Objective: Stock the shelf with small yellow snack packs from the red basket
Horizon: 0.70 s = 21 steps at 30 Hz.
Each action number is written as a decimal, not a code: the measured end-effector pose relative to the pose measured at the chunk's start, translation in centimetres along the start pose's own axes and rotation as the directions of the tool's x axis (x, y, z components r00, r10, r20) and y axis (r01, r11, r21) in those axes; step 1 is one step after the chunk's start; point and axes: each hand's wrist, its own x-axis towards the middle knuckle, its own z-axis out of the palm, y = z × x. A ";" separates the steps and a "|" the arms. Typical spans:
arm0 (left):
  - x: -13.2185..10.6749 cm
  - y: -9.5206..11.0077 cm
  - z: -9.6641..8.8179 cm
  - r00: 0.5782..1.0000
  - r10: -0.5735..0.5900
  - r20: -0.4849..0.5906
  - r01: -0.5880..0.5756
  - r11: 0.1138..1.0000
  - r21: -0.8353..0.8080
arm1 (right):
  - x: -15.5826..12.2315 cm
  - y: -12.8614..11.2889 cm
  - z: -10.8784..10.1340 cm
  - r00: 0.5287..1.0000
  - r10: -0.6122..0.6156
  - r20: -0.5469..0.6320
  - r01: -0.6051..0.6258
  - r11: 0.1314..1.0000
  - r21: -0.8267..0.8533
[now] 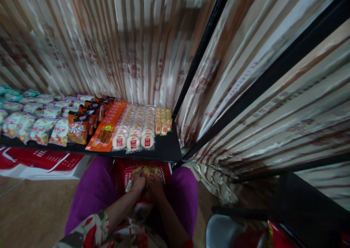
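Note:
My left hand and my right hand meet over a red plastic basket between my knees. Both are closed, their fingertips together at a small yellow snack packet. The fingers cover part of it, and the dim light blurs its details. More wrapped yellowish packets lie in the basket just under my hands. Above the basket is a black shelf. At its right end stand rows of small yellow packets, beside rows of round, pale wrapped biscuits.
Left along the shelf are a flat orange snack bag, orange-black bags and several white bags. A red basket sits below left. Black frame bars and a striped curtain bound the back and right. A grey-white stool is lower right.

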 end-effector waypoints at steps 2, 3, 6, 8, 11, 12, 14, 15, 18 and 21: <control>-0.4 0.5 -0.1 1.000 0.031 -0.005 -0.031 0.999 0.010 | -0.2 -0.4 -0.1 1.000 0.018 -0.009 -0.018 1.000 0.025; -0.6 0.8 -0.2 0.999 0.047 -0.013 -0.047 0.999 0.018 | -0.3 -0.6 -0.2 1.000 0.023 -0.020 -0.023 0.999 0.034; -1.2 1.8 -0.3 0.995 0.093 -0.026 -0.092 0.995 0.029 | -0.5 -1.3 -0.5 0.997 0.024 -0.075 -0.022 0.999 0.032; -1.6 2.4 -0.3 0.994 0.107 -0.022 -0.106 0.994 0.026 | -0.7 -1.9 -0.7 0.994 0.018 -0.112 -0.016 1.000 0.020; -2.2 3.6 -0.3 0.992 0.121 -0.021 -0.120 0.992 0.039 | -1.1 -3.3 -1.0 0.992 -0.022 -0.124 0.025 0.999 0.025; -2.4 4.1 -0.2 0.990 0.138 -0.015 -0.138 0.990 0.036 | -1.2 -3.9 -1.1 0.992 -0.041 -0.119 0.045 0.999 0.027; -2.9 4.9 -0.2 0.983 0.184 0.008 -0.184 0.983 -0.003 | -1.6 -5.1 -1.3 0.990 -0.085 -0.115 0.089 0.996 0.025; -3.0 5.4 -0.1 0.979 0.204 0.022 -0.203 0.979 -0.027 | -1.8 -5.7 -1.4 0.987 -0.105 -0.119 0.109 0.994 0.027; -3.4 6.4 0.0 0.965 0.262 -0.005 -0.262 0.965 -0.012 | -1.9 -6.9 -1.6 0.979 -0.143 -0.144 0.146 0.989 0.011; -3.3 7.3 0.1 0.942 0.326 -0.081 -0.321 0.945 0.063 | -1.4 -7.3 -2.0 0.970 -0.183 -0.162 0.179 0.983 -0.040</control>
